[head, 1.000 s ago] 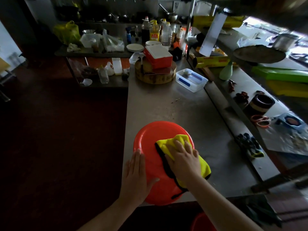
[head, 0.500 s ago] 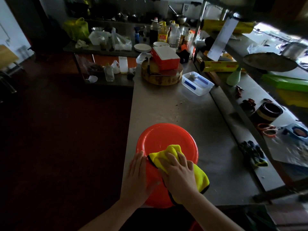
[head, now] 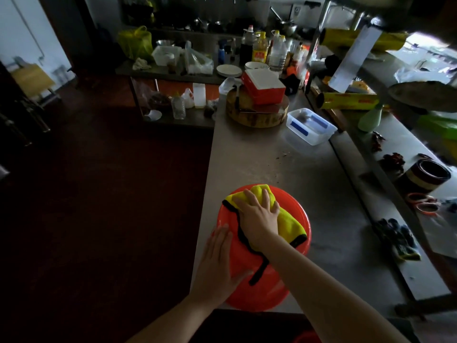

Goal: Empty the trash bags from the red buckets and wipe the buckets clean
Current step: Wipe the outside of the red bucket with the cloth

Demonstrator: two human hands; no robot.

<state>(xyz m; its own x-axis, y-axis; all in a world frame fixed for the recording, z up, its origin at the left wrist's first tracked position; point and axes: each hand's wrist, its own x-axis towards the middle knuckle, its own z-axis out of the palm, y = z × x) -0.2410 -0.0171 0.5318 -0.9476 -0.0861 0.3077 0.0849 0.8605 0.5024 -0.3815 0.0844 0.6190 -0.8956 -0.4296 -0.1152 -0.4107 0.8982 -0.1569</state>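
Right hand [head: 257, 219], fingers spread, presses yellow cloth [head: 289, 225] onto seemingly upturned red bucket [head: 269, 290]; left hand [head: 217, 264] flat against side.

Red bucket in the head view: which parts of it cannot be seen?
- Inside of the red bucket: head view, closed off by its own flat top.
- Top under the yellow cloth and pressing right hand: covered by them.
- Left wall: partly under the flat left hand.
- Far wall: behind the top's rim.
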